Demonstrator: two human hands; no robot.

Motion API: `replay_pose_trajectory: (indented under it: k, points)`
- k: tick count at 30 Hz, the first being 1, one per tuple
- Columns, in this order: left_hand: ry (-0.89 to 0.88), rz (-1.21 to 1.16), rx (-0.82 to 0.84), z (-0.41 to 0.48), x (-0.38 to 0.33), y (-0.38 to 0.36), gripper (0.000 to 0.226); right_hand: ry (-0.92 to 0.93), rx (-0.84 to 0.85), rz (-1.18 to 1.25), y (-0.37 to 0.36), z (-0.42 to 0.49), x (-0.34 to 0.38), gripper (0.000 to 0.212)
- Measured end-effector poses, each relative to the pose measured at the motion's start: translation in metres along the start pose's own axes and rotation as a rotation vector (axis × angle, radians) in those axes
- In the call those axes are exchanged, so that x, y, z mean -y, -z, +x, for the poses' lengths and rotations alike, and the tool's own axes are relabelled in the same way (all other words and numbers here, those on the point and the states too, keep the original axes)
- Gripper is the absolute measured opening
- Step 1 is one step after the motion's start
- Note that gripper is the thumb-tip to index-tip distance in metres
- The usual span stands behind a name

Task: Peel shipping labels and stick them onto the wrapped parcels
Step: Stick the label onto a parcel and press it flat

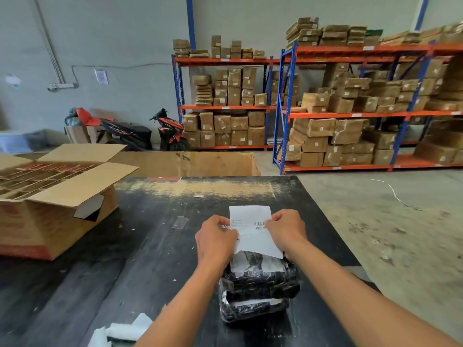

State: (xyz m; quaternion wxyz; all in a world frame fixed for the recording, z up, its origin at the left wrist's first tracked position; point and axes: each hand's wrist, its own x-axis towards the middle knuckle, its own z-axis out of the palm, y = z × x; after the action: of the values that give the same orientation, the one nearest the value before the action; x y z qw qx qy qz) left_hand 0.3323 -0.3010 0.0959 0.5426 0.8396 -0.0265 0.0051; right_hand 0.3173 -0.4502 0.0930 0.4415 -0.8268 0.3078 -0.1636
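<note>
A white shipping label [251, 216] with a barcode is held up above the black table [155, 246]. My left hand [215, 240] pinches its left edge and my right hand [285, 230] pinches its right edge. Below the hands lies a stack of parcels [258, 289] wrapped in black plastic film, and the top one shows white paper under the film. The label's lower part hangs over the far end of the stack.
An open cardboard box [50, 196] with dividers sits on the table's left. Crumpled white backing paper [125, 330] lies near the front edge. A large brown carton [213, 164] stands behind the table. Shelves of boxes [350, 108] and a scooter [170, 131] are beyond.
</note>
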Motion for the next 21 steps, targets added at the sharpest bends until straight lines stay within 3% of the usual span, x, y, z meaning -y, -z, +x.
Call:
replay_pose_trajectory:
  k: [9,13,18,21]
  points:
    - [-0.083,-0.077,0.062,0.007,0.007,-0.003,0.048,0.019,0.043,0.03,0.004,0.002,-0.002,0.019]
    - [-0.073,-0.023,0.054,0.015,0.011,-0.005,0.037,0.015,0.009,0.007,-0.001,0.007,-0.001,0.022]
    - [-0.044,-0.003,0.067,0.019,0.011,-0.006,0.038,-0.056,-0.006,-0.001,-0.002,0.012,0.0,0.04]
    - [-0.031,0.004,0.097,0.019,0.009,-0.006,0.042,-0.091,-0.01,0.018,-0.003,0.015,0.0,0.039]
